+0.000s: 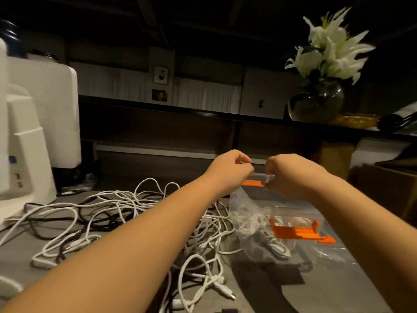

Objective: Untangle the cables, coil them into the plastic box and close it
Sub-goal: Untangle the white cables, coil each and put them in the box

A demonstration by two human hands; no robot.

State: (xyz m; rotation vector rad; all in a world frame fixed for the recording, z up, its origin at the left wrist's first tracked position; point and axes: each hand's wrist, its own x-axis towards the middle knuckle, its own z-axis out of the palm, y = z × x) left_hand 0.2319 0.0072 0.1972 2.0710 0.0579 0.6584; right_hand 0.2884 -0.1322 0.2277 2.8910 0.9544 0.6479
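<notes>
A tangle of white and black cables (117, 213) spreads over the grey table, left of centre. To its right stands a clear plastic box (252, 224) with orange latches (300, 232), holding some coiled cable. Both my hands are raised above the box's far end. My left hand (230, 171) pinches a thin white cable between thumb and fingers. My right hand (291, 175) is closed on the same white cable's end, close beside the left. A white plug (225, 293) lies near the front edge.
A white appliance (29, 136) stands at the left edge of the table. A dark glass vase with white flowers (320, 86) sits on a shelf at the back right, beside a yellow basket (356, 119). A brown box (388, 186) is at the right.
</notes>
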